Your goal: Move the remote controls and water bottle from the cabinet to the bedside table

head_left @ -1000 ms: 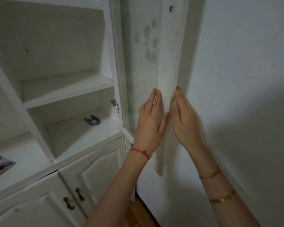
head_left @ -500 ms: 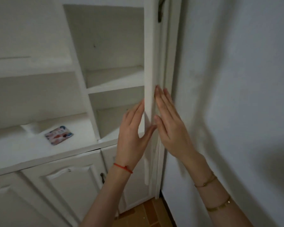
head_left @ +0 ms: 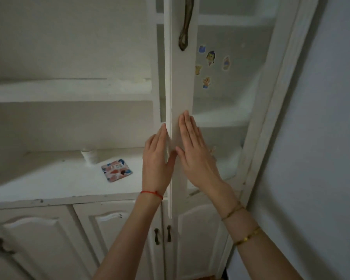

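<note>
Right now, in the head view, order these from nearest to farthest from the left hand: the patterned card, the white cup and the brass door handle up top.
From the left hand:
1. Patterned card, just left on the shelf.
2. White cup, farther left, behind the card.
3. Brass door handle, high above on the door frame.

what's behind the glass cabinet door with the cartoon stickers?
Through the glass cabinet door, only bare white shelves show. The white door frame, right hand and left hand cover part of the interior. No remotes or bottle visible.
</note>
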### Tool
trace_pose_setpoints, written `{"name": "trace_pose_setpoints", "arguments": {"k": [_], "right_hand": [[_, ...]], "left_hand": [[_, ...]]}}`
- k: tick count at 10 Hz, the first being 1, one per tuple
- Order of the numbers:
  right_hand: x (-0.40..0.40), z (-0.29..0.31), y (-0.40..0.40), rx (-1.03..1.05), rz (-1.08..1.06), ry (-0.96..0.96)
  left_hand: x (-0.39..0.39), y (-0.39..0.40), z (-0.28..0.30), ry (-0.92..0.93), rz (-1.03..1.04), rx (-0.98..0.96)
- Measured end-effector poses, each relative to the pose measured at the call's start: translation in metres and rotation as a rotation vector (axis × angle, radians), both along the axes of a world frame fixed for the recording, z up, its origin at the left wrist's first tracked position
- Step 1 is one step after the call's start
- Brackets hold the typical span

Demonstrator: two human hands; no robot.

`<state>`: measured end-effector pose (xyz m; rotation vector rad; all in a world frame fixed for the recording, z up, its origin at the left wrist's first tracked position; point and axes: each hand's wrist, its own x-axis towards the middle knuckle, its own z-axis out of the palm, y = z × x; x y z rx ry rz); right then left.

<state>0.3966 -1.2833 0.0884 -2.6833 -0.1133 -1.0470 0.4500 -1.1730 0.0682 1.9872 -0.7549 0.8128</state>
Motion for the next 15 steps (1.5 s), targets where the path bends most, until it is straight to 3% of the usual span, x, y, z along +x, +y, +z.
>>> {"name": "trace_pose_setpoints", "arguments": {"k": [5, 11, 15], "right_hand": [[0.116, -0.005, 0.005, -0.034, -0.203, -0.001], [0.117, -0.002, 0.012, -0.020, -0.265, 0.000], [0.081, -0.002, 0.008, 0.002, -0.370, -0.037]], "left_hand": [[0.128, -0.009, -0.007, -0.119, 0.008, 0.059], [0.142, -0.011, -0.012, -0.167, -0.001, 0.066], [0.137, 0.037, -0.001, -0.089, -0.142, 0.255]]}}
